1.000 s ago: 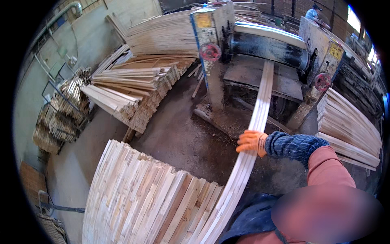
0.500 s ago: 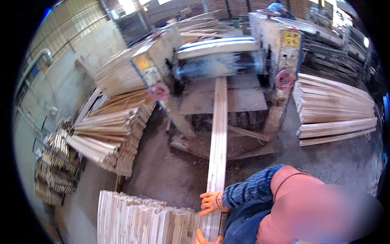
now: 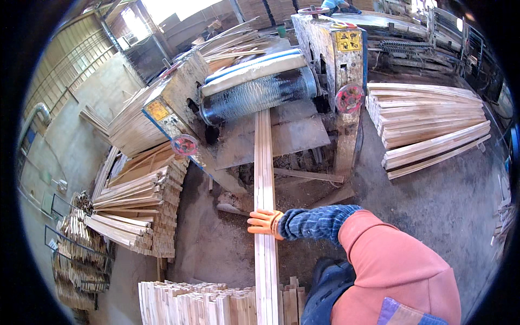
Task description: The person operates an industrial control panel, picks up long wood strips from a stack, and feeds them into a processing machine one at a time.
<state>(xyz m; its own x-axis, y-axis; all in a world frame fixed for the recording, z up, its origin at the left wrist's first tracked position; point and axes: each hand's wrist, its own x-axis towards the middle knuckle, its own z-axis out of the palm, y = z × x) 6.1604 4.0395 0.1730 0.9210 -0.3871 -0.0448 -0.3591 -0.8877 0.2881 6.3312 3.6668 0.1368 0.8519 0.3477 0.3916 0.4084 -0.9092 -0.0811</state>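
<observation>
Several long, pale wooden strips (image 3: 265, 184) lie side by side as a narrow bundle. Their far ends reach the dark roller (image 3: 260, 95) of a large machine, and the near part passes over a stack of strips (image 3: 195, 303) at the bottom of the view. Across the bundle, roughly midway, lies my right hand (image 3: 266, 223) in an orange glove, its fingers bent over the left edge. My left hand is out of view.
Red handwheels (image 3: 349, 98) sit on the machine's worn side posts. Piles of strips stand to the left (image 3: 135, 211) and right (image 3: 428, 119). Bundled sticks (image 3: 81, 254) sit in a metal rack at far left. Another person (image 3: 338, 5) is at the back.
My right hand has moved forward along the strips, toward the machine. My left hand, earlier on the near part of the bundle, has left the view. The view has shifted and tilted.
</observation>
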